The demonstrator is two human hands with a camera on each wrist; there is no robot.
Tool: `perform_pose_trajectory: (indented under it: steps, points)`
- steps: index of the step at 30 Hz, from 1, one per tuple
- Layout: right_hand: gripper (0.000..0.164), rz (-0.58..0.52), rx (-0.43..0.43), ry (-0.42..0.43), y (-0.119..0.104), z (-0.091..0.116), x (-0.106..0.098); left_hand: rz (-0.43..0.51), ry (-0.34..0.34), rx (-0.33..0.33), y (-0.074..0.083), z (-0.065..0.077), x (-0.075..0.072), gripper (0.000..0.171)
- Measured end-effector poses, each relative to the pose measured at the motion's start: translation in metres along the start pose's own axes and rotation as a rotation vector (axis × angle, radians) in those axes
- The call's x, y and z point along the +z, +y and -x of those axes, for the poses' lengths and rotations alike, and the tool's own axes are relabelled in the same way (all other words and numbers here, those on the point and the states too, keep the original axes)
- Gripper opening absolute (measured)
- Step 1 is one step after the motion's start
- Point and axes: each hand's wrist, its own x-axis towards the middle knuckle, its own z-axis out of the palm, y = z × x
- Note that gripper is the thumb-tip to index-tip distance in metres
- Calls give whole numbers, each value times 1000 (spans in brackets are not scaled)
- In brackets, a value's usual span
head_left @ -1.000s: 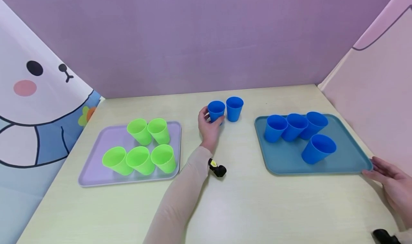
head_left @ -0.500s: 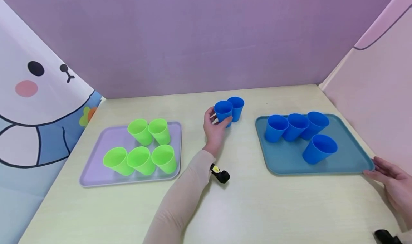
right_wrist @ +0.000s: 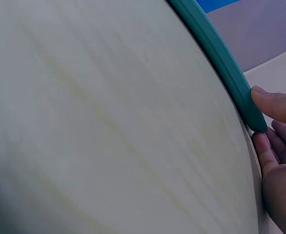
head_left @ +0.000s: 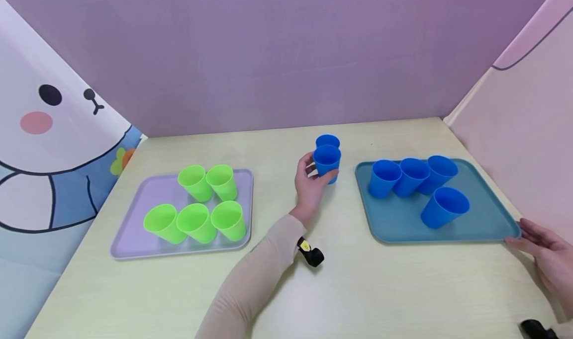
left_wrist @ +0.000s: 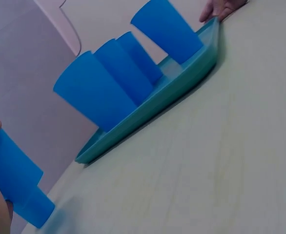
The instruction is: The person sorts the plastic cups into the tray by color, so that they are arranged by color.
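My left hand (head_left: pixel 309 190) grips a blue cup (head_left: pixel 326 161) in the middle of the table, thumb on its near side and fingers round the left. Just behind it stands a second blue cup (head_left: pixel 328 139), mostly hidden by the held one. In the left wrist view the held cup (left_wrist: pixel 9 163) overlaps the other. On the right, a teal tray (head_left: pixel 394 227) bears several upright blue cups, three in a back row and one in front (head_left: pixel 444 208). My right hand (head_left: pixel 548 254) holds this tray's near right corner, its thumb on the rim (right_wrist: pixel 253 114) and fingers round the corner.
A lilac tray (head_left: pixel 130 239) with several green cups (head_left: pixel 195 223) lies at the left of the pale table (head_left: pixel 340 299). A purple wall panel (head_left: pixel 286 55) rises behind the table, with a cartoon-print cloth (head_left: pixel 67 180) at the left and a pink one at the right.
My left hand has moved the held blue cup to the right and toward me, from beside the other cup to in front of it. The right hand stays at the tray corner.
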Motion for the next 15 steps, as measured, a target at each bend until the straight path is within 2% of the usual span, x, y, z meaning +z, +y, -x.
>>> perform_pose_trajectory:
  steps: [4,10,15]
  points:
    - [51,54,5,11,2,-1,-1,-34,-43,12,0,7,6,64]
    - [56,116,38,33,2,-2,-3,-60,-115,68,-3,18,13,62]
    - [54,111,46,45,4,-4,-4,-66,-195,98,-5,28,17,64]
